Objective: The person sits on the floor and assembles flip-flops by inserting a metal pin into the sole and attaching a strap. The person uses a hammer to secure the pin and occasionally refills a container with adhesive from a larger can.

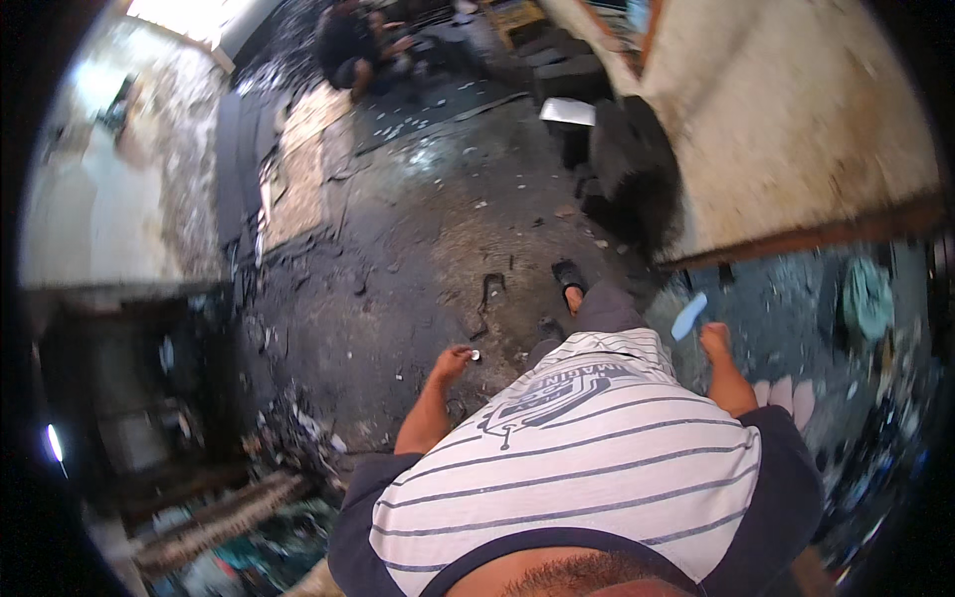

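My left hand point(453, 364) is out to the left of my body over the dark floor, fingers pinched together. At its fingertips is a small white round piece point(476, 355), too small to name more closely. On the right, my right hand point(714, 339) is closed in a loose fist; whether anything is inside its fingers is hidden. Just beside it is a light blue insole-shaped piece point(688, 316); I cannot tell whether the hand touches it. Several pale pink sole-shaped pieces point(786, 398) lie near my right forearm.
A stained dark floor point(418, 249) with scraps spreads ahead. Black bulky stacks point(632, 169) stand by the right wall, one bearing a white sheet point(568, 111). Another person point(348, 45) crouches at the far left beside a dark mat point(438, 119). Green cloth point(868, 298) lies far right.
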The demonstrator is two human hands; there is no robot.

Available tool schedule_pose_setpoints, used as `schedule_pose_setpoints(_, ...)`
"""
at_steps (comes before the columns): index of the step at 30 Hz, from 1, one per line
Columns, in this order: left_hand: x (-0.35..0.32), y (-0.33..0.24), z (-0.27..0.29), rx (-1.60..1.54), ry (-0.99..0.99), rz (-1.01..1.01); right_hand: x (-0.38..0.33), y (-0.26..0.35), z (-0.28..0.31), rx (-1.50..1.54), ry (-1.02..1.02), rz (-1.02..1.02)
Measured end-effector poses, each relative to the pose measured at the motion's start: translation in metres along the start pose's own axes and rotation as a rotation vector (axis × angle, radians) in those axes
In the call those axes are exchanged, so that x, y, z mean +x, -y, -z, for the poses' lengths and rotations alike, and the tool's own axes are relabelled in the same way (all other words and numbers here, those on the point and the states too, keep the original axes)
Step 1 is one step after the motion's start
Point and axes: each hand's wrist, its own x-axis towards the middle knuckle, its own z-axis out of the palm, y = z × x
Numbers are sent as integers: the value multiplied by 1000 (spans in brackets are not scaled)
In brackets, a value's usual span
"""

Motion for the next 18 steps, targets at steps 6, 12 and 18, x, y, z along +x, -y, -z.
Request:
schedule_pose_setpoints(6, 45, -162, 13, -220, -89, -182, -173, -118, 12, -87, -111, -181)
schedule_pose_setpoints(12, 85, -280, -155, 302, 501, -186, -226, -78, -3, 1041, -549, -726)
schedule_pose_setpoints(18, 34, -362, -473, 1289, 882, -641, -320, -154, 16, 662, -514, -1321)
